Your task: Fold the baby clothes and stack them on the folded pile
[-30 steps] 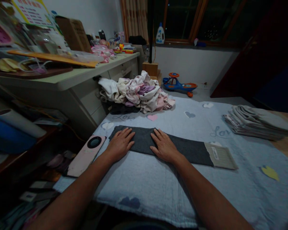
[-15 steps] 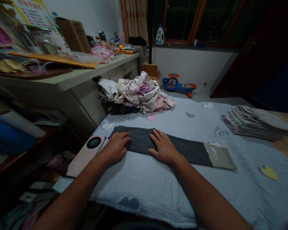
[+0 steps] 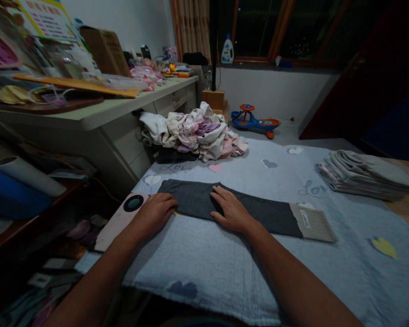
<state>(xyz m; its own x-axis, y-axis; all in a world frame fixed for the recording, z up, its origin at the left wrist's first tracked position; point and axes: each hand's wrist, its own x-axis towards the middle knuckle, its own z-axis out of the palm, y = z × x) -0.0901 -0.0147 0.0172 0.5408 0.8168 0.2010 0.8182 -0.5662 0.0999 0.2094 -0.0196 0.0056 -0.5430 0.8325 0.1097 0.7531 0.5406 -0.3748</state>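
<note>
While left hand (image 3: 153,213) and right hand (image 3: 231,211) rest fingers-apart on the grey garment (image 3: 262,211), it lies crosswise

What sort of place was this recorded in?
Probably a bedroom in a family home: a heart-patterned blanket spread as on a bed, a child's ride-on toy car on the floor, and a cluttered desk.
</note>
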